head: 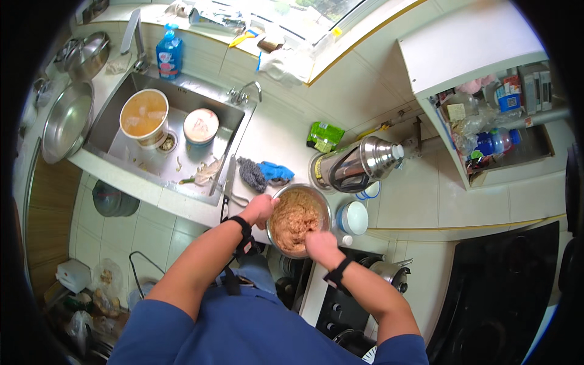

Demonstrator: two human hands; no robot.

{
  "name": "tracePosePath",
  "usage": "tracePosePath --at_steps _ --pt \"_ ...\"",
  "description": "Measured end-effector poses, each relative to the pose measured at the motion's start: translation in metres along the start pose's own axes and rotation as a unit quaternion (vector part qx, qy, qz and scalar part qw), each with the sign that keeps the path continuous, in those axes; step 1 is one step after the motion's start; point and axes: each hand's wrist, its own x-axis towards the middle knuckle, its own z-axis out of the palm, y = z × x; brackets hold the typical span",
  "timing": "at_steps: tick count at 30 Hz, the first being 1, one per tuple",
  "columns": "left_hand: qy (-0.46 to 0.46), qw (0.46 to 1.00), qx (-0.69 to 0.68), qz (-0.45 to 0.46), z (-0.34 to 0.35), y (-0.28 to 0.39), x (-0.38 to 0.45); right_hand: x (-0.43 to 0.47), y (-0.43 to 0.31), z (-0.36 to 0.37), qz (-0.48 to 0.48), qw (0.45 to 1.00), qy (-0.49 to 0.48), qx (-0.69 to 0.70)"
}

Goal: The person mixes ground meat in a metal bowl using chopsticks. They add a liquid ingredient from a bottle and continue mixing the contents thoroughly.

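Note:
A round stainless steel bowl (329, 214) stands at the counter's front edge, before my body. It holds a pinkish-brown, minced-looking mixture (294, 219) with a rough, swirled surface. My left hand (261, 210) grips the bowl's left rim, thumb on top. Curled into a fist, my right hand (323, 248) is over the bowl's near right rim, its fingers at the mixture. Whatever that fist may hold is hidden by the fingers.
Left of the bowl lie a knife (229, 182) and grey and blue cloths (273, 171). A steel thermos (340, 169), a green packet (325, 136) and white bowls (355, 218) stand to the right. The sink (182, 102) holds two tubs. A stove (340, 301) is at near right.

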Motion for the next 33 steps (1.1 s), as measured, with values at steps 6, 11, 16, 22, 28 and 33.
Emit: tracePosePath --at_steps 6,11,16,22,28,33 --pt "0.000 1.000 0.001 -0.026 0.001 0.006 -0.006 0.025 0.057 0.006 0.139 0.985 0.061 0.087" --pt "0.012 1.000 0.006 -0.013 0.003 0.001 -0.005 0.010 -0.008 -0.015 0.023 0.999 0.005 0.024" --pt "-0.003 1.000 -0.015 -0.010 0.002 -0.004 -0.001 0.033 0.045 0.007 0.153 0.976 0.087 0.125" --pt "0.007 0.999 -0.031 0.006 0.004 -0.001 -0.006 -0.003 -0.018 -0.017 -0.051 0.998 0.033 -0.029" --pt "-0.009 0.998 0.061 -0.001 0.001 0.000 0.002 0.047 0.061 -0.017 0.096 0.983 0.148 0.042" --pt "0.016 0.999 0.024 0.016 0.003 -0.006 0.001 -0.009 0.010 -0.002 -0.027 0.998 0.057 -0.015"
